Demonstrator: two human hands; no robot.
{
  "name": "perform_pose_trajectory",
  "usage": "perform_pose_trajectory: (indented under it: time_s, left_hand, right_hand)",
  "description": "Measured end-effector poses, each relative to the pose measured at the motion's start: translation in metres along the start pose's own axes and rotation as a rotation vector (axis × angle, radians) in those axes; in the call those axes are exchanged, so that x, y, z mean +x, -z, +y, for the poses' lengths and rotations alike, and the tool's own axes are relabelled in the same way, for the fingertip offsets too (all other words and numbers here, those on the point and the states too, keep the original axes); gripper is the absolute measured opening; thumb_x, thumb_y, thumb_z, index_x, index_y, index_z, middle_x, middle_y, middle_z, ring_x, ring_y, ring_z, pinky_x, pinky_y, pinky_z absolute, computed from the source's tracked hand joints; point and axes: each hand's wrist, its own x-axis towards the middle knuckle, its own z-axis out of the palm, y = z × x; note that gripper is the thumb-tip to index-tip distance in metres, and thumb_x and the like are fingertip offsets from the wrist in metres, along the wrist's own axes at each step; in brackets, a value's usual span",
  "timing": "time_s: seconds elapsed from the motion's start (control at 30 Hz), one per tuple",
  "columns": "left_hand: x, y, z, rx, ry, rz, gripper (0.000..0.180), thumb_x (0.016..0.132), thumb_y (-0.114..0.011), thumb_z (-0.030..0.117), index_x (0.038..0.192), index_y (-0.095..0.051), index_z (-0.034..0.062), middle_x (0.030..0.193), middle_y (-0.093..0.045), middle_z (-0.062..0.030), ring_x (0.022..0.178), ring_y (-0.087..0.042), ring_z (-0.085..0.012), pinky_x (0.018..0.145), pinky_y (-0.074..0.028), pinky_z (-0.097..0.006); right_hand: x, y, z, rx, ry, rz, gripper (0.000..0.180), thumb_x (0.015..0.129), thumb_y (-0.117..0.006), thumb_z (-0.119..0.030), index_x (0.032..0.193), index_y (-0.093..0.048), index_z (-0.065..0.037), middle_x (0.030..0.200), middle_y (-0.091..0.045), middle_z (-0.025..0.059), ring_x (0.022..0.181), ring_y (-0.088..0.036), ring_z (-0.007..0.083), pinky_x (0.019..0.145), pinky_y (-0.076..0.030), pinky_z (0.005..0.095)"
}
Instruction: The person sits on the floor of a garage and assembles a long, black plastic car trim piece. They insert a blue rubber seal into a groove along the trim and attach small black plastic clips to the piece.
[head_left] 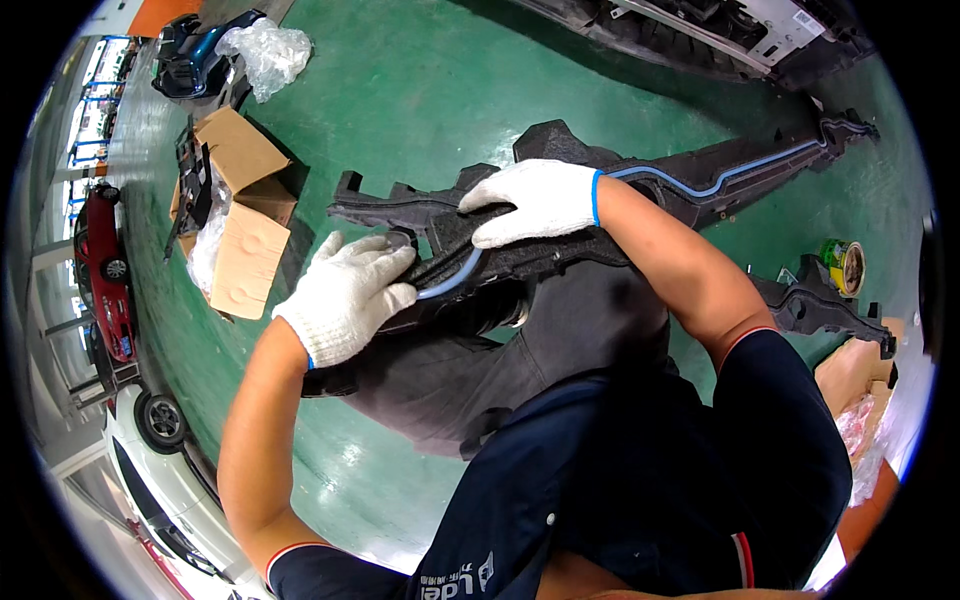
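A long black moulded foam bar (pixel 740 172), like a car bumper absorber, lies across my knees and stretches to the far right. A thin blue hose (pixel 700 190) runs along it in a groove. My left hand (pixel 350 292), in a white knit glove, is closed over the bar's near-left end, its thumb and fingers at the hose where the hose goes out of sight. Over the bar's middle, my gloved right hand (pixel 535 205) grips the foam, thumb apart from the fingers and its tip beside the hose. The hose passes beneath that hand.
An open cardboard box (pixel 250 255) with plastic wrap and black parts stands at left. Beyond it lie a dark bumper piece (pixel 190 60) and clear plastic (pixel 265 55). A car's front end (pixel 720 35) is at the top. Another black foam piece (pixel 825 308) and a yellow tin (pixel 843 267) are at right.
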Motion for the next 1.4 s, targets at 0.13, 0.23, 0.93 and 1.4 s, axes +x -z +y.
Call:
perform_pose_trajectory:
  time_s: [0.13, 0.23, 0.93, 1.4]
  left_hand:
    - [-0.011, -0.01, -0.005, -0.03, -0.022, 0.016, 0.052, 0.111, -0.06, 0.036, 0.153, -0.064, 0.0054, 0.158, -0.062, -0.0195, 0.16, -0.044, -0.0368, 0.133, -0.026, -0.061]
    - [-0.011, -0.013, -0.008, -0.059, -0.02, 0.024, 0.051, 0.11, -0.06, 0.034, 0.152, -0.065, 0.0054, 0.157, -0.063, -0.0194, 0.158, -0.045, -0.0371, 0.132, -0.028, -0.06]
    - [0.003, -0.012, -0.011, -0.2, -0.017, 0.027, 0.045, 0.106, -0.064, 0.028, 0.141, -0.071, 0.0009, 0.141, -0.07, -0.0237, 0.137, -0.062, -0.0412, 0.118, -0.049, -0.048]
    - [0.006, 0.012, -0.041, -0.387, -0.083, -0.121, 0.058, 0.097, -0.077, 0.018, 0.152, -0.066, 0.0031, 0.16, -0.061, -0.023, 0.151, -0.055, -0.0358, 0.128, -0.041, -0.043]
  right_hand:
    - [0.0, -0.005, -0.004, -0.023, -0.006, -0.029, 0.084, 0.1, -0.066, -0.069, 0.151, -0.066, -0.002, 0.15, -0.068, 0.0245, 0.141, -0.062, 0.0433, 0.121, -0.047, 0.0489]
    - [0.001, -0.009, -0.015, -0.112, -0.014, -0.014, 0.084, 0.097, -0.07, -0.067, 0.149, -0.068, -0.001, 0.147, -0.069, 0.0245, 0.139, -0.062, 0.0446, 0.121, -0.047, 0.0501]
    - [-0.006, -0.039, -0.011, 0.123, 0.307, 0.303, 0.034, 0.091, -0.084, -0.04, 0.102, -0.081, -0.008, 0.137, -0.073, 0.0171, 0.129, -0.065, 0.0373, 0.111, -0.051, 0.0465]
    - [0.007, -0.043, -0.03, 0.18, 0.186, 0.316, 0.023, 0.095, -0.076, -0.033, 0.105, -0.083, -0.013, 0.115, -0.074, 0.0105, 0.124, -0.063, 0.0332, 0.11, -0.05, 0.0443]
